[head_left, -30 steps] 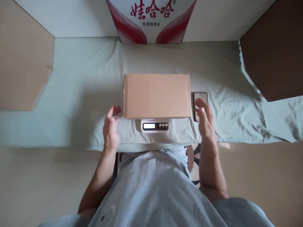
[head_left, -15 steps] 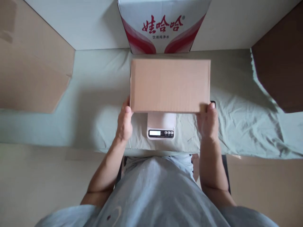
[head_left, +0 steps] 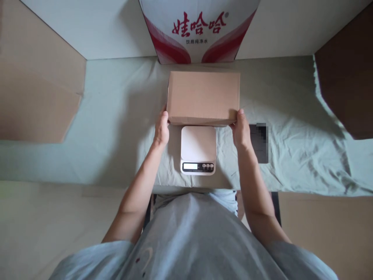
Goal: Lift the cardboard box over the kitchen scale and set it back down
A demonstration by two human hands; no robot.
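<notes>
Between my two hands is a plain brown cardboard box (head_left: 204, 95), just beyond the scale. My left hand (head_left: 162, 127) grips its near left corner, thumb on the side and the other fingers mostly hidden. On the near right corner, my right hand (head_left: 241, 129) has its thumb up against the box and its fingers below. The white kitchen scale (head_left: 198, 144) lies on the cloth nearer to me, its display lit and its weighing plate bare. I cannot tell whether the box's underside touches the cloth.
A green cloth (head_left: 116, 116) covers the table. At the back stands a white and red carton (head_left: 201, 31) with Chinese lettering. Large cardboard pieces rise at the left (head_left: 40, 89) and right (head_left: 346, 74). A dark flat object (head_left: 259, 146), partly pixelated, lies by my right forearm.
The box has moved away from me and looks smaller and lower, with both hands still on it. The scale's plate and the dark object at the right have come into view.
</notes>
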